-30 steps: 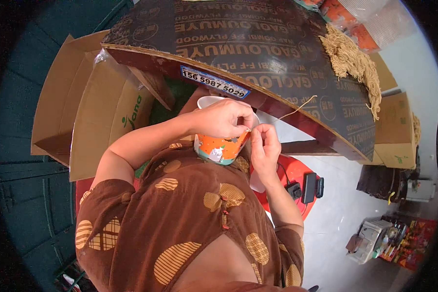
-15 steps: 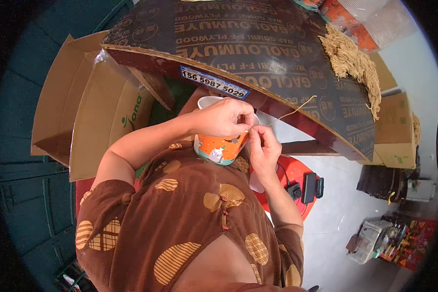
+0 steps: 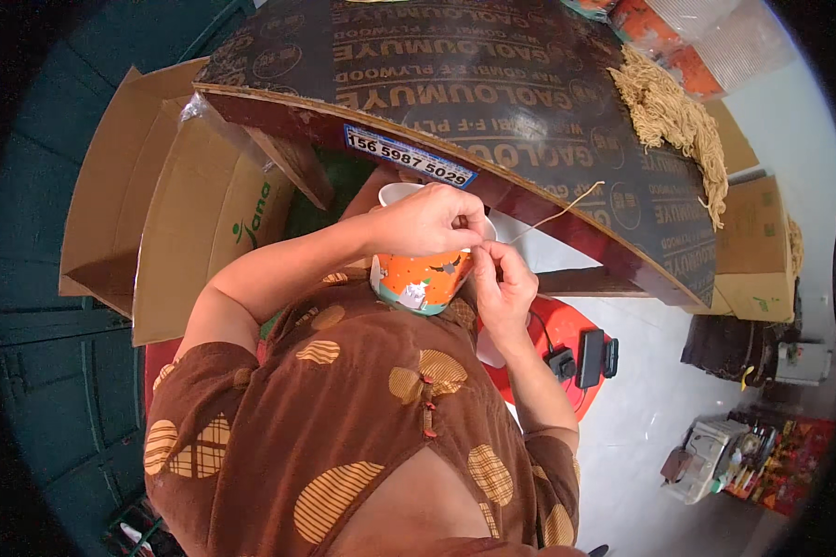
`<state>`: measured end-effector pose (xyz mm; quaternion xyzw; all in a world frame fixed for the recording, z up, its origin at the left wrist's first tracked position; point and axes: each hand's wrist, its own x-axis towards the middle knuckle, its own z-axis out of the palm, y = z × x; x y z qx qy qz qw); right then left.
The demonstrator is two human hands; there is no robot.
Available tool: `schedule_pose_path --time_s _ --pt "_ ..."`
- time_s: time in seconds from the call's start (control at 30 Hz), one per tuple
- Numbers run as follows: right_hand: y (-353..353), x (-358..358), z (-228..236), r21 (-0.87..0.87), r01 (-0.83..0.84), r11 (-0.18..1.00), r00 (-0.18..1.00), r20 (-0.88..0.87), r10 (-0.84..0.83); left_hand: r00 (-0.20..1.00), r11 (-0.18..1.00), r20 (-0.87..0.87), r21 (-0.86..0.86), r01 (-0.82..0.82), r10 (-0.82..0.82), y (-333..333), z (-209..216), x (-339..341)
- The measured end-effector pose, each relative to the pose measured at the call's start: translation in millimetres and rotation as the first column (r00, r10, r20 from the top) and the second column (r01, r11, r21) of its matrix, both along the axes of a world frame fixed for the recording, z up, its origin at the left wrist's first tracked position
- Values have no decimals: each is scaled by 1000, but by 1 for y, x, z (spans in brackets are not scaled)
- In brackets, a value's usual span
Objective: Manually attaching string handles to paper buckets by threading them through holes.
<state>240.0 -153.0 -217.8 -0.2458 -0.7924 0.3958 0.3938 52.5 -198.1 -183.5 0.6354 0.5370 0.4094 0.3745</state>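
Observation:
An orange paper bucket with a white inside and a teal lower band rests upright against my lap. Across its top lies my left hand, thumb and fingers pinched together at the right side of the rim. There it meets my right hand, whose thumb and forefinger are closed at the same spot. A thin tan cord runs from between the fingertips up and right, its free end lying over the table edge. The pinched bit of cord and the rim beneath are mostly hidden by my fingers.
The dark plywood table curves close in front of me. A heap of tan cords hangs over its right side, near plastic-wrapped orange buckets. Open cardboard boxes stand left; a red stool with black devices stands right.
Both hands stay at the bucket's rim. My right fingertips have shifted slightly and pressed closer to the left ones; the bucket and the cord's free end have barely moved.

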Motion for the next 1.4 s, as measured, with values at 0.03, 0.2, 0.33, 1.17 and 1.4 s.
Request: schedule_pose_path --time_s 0.03,0.2,0.33,1.17,1.4 --pt "0 1 -1 0 0 1000 1000 0 0 1000 1000 16 21 -9 9 0 1 1" --pt "-1 1 0 -472 -72 879 993 -119 17 999 998 31 46 -41 40 -1 3 3" --pt "2 2 5 -700 -146 699 982 -186 19 994 993 42 46 -106 104 1 0 8" --pt "17 12 19 -525 -76 847 996 7 93 999 999 27 3 -42 42 0 -2 3" --pt "21 26 50 16 -154 988 915 379 137 990 985 131 -171 -30 53 6 -9 1"
